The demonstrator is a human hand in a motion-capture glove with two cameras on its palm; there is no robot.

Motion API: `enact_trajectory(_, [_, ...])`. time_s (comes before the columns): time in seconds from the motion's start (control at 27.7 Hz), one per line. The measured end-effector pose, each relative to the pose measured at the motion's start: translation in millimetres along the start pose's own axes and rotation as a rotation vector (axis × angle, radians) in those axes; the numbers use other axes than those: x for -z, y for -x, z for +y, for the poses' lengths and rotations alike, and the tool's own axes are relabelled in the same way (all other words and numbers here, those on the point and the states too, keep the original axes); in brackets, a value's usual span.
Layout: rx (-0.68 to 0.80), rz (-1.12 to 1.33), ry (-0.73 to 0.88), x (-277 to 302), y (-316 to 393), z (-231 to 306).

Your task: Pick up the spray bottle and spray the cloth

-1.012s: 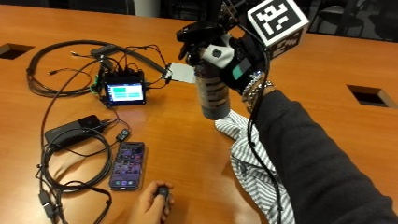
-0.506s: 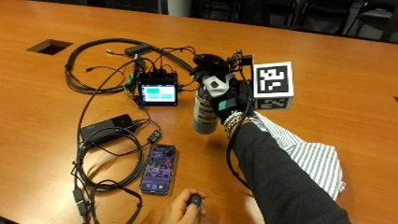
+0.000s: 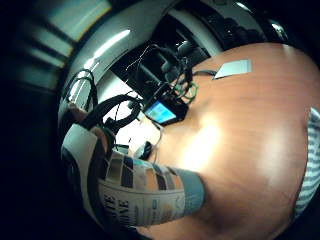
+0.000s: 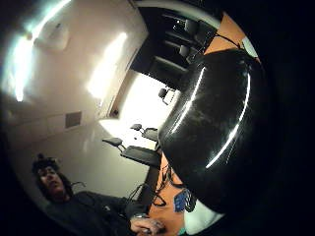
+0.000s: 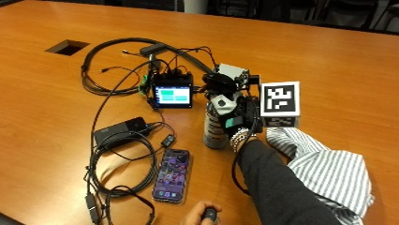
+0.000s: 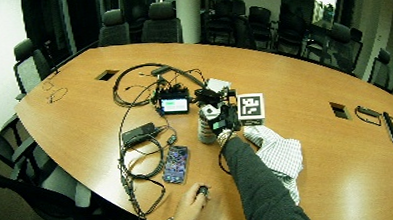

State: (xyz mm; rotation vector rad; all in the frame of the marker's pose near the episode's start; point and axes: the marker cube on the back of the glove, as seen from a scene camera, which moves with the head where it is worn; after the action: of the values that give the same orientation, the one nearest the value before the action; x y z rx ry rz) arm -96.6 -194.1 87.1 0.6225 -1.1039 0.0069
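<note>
In the outside view a grey spray bottle (image 5: pixel 216 127) with a black spray head stands upright just left of the striped cloth (image 5: pixel 327 169). I cannot tell whether its base touches the table. My gloved right hand (image 5: pixel 242 121) grips the bottle's upper part from the cloth side. The wide outside view shows the same: bottle (image 6: pixel 205 125), hand (image 6: pixel 225 122), crumpled cloth (image 6: pixel 279 154). In the little finger side palm view the bottle's label (image 3: pixel 145 196) lies close by, with a strip of cloth (image 3: pixel 307 165) at the edge. The black spray head (image 4: pixel 216 128) fills the thumb side palm view.
A small screen device (image 5: pixel 173 96) with tangled cables (image 5: pixel 118 70) sits left of the bottle. A black adapter (image 5: pixel 120 129) and a phone (image 5: pixel 171 174) lie nearer the front. A bare left hand (image 5: pixel 201 218) holds a small black object at the table's edge. A table cutout (image 5: pixel 67 46) lies far left.
The outside camera has shifted. The hand has brought the bottle down from higher in the air to table level beside the cloth, still gripping it.
</note>
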Motion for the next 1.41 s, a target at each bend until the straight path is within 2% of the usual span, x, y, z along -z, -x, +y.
enact_trajectory(0.72, [0.075, 0.029, 0.024, -2, 34, -13])
enact_trajectory(1.08, [-0.075, -0.004, 0.127, -37, 21, -5])
enact_trajectory(1.41, [-0.116, 0.142, 0.291, -44, 10, -10])
